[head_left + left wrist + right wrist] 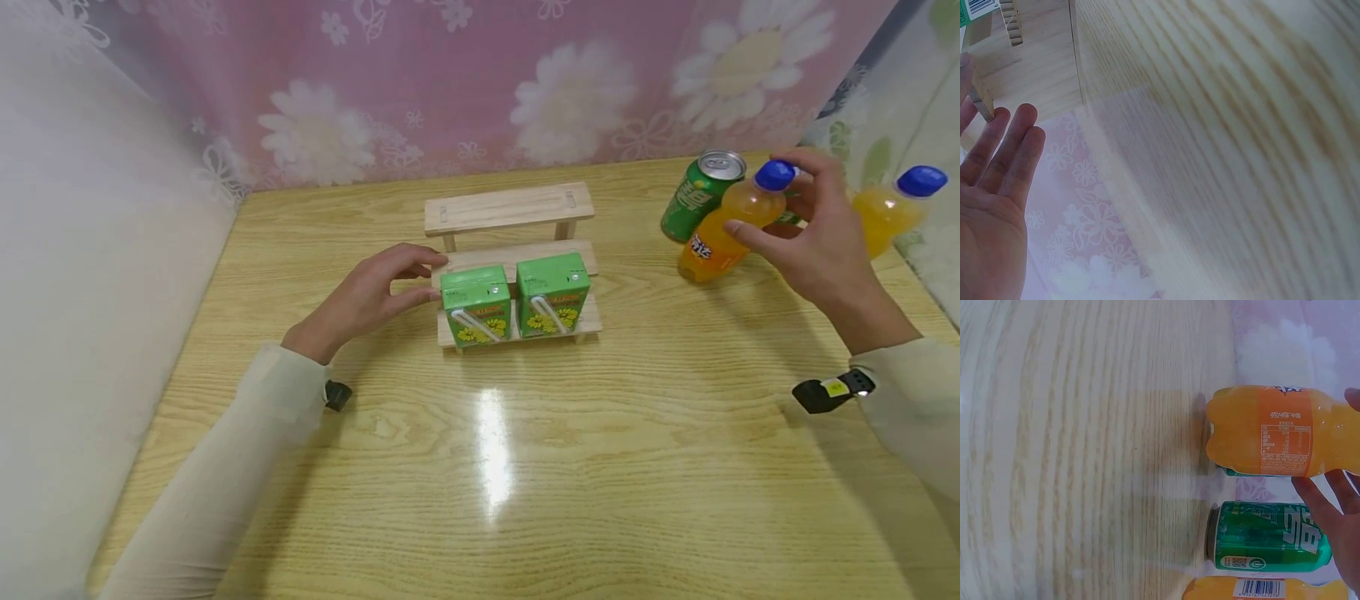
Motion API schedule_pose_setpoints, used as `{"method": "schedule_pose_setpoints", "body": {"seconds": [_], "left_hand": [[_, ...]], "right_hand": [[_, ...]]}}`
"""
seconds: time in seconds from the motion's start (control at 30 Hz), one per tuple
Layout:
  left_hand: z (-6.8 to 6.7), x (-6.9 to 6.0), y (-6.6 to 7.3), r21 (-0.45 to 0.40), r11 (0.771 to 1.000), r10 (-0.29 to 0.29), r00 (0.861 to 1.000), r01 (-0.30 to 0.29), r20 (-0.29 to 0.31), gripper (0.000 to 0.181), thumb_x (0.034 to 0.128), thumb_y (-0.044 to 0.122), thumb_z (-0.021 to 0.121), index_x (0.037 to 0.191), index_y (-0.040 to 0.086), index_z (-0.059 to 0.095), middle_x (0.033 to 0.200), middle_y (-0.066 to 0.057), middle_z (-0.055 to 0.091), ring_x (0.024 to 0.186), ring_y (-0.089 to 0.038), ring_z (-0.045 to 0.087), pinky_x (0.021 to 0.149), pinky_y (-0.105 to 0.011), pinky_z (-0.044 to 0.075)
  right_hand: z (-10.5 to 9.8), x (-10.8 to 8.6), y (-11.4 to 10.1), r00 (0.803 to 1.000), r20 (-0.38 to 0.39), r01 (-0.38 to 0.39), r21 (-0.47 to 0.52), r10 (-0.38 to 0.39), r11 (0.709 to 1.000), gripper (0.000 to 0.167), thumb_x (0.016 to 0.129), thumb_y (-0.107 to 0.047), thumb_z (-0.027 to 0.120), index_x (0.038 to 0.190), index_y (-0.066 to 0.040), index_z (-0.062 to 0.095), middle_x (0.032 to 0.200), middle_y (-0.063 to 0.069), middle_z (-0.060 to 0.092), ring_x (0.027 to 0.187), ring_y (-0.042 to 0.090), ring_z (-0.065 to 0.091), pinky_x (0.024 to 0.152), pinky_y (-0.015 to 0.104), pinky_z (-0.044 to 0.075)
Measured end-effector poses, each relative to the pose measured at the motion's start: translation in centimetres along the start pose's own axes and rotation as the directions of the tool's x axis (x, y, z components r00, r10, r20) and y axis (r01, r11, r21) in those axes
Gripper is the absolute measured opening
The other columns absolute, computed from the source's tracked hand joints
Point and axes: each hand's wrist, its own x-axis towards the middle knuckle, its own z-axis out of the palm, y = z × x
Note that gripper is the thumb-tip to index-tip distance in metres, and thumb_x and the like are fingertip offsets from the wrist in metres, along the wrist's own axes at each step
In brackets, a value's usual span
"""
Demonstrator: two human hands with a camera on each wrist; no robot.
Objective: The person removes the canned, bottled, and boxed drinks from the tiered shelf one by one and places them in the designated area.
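In the head view, my right hand (821, 225) grips an orange soda bottle (716, 237) with a blue cap near its top. The bottle leans; whether its base touches the table I cannot tell. A green soda can (690, 204) stands just behind it, and another green can (1266, 537) shows in the right wrist view. My left hand (367, 287) holds the left end of a stepped wooden rack (510, 208) by its middle board, thumb in front and fingers behind. Two green drink cartons (476, 308) with straws stand side by side on the rack's lowest step.
A second orange soda bottle (888, 212) stands to the right of my right hand. A pink flowered curtain (450, 92) hangs along the back edge of the wood-grain table (600, 467). White cloth (97, 250) borders the left side.
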Motion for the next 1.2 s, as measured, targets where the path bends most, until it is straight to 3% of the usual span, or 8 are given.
{"method": "schedule_pose_setpoints", "body": {"seconds": [0.33,0.57,0.73,1.07,1.17,1.2], "left_hand": [[-0.11,-0.01,-0.03,0.008,1.000,0.009,1.000,-0.009,0.003,0.049,0.1027,0.016,0.078,0.149,0.013,0.063,0.151,-0.007,0.064,0.131,-0.027,0.069,0.117,-0.044,0.056],[-0.05,0.03,-0.11,0.019,1.000,0.004,1.000,-0.004,0.008,0.048,0.1027,0.016,0.078,0.149,0.013,0.064,0.150,-0.007,0.065,0.131,-0.028,0.069,0.117,-0.044,0.056],[0.00,0.09,-0.03,0.016,1.000,-0.004,1.000,0.003,0.009,0.048,0.1029,0.017,0.078,0.149,0.013,0.064,0.150,-0.007,0.065,0.131,-0.028,0.069,0.117,-0.044,0.056],[-0.05,0.01,0.22,0.023,0.999,-0.028,1.000,0.028,0.011,0.048,0.1037,0.017,0.077,0.149,0.015,0.064,0.152,-0.006,0.064,0.131,-0.027,0.069,0.116,-0.044,0.056],[-0.06,0.03,0.22,0.024,0.999,-0.030,0.999,0.030,0.012,0.048,0.1038,0.018,0.077,0.150,0.015,0.064,0.152,-0.005,0.064,0.131,-0.027,0.069,0.116,-0.044,0.056],[-0.07,0.02,0.20,0.025,0.999,-0.030,0.999,0.030,0.012,0.048,0.1039,0.018,0.077,0.150,0.015,0.064,0.152,-0.005,0.064,0.131,-0.027,0.069,0.116,-0.044,0.056]], "right_hand": [[-0.14,-0.16,0.24,0.999,0.011,-0.043,-0.047,0.044,0.998,0.081,0.103,-0.020,0.078,0.164,-0.043,0.031,0.141,-0.021,0.053,0.121,-0.002,0.051,0.090,0.001,0.048],[0.00,-0.09,0.55,0.999,0.021,-0.034,-0.066,0.035,0.997,0.081,0.103,-0.022,0.077,0.165,-0.044,0.030,0.160,0.006,0.051,0.123,-0.003,0.051,0.089,0.000,0.046],[0.05,-0.07,0.76,0.999,0.031,-0.027,-0.069,0.029,0.997,0.084,0.104,-0.020,0.077,0.166,-0.044,0.026,0.164,0.011,0.047,0.122,-0.005,0.050,0.091,0.001,0.047],[0.13,-0.17,0.59,0.998,0.057,0.007,-0.036,-0.005,0.999,0.090,0.102,-0.017,0.077,0.170,-0.040,0.023,0.157,0.007,0.051,0.120,-0.006,0.050,0.088,0.004,0.042],[-0.09,-0.30,0.23,0.999,0.053,0.008,-0.019,-0.007,1.000,0.088,0.103,-0.016,0.076,0.170,-0.040,0.024,0.160,0.003,0.050,0.122,-0.002,0.051,0.094,0.006,0.044],[-0.15,-0.37,0.05,0.999,0.047,0.010,-0.008,-0.009,1.000,0.087,0.103,-0.017,0.076,0.170,-0.040,0.026,0.161,0.002,0.049,0.126,0.001,0.052,0.101,0.008,0.043]]}}
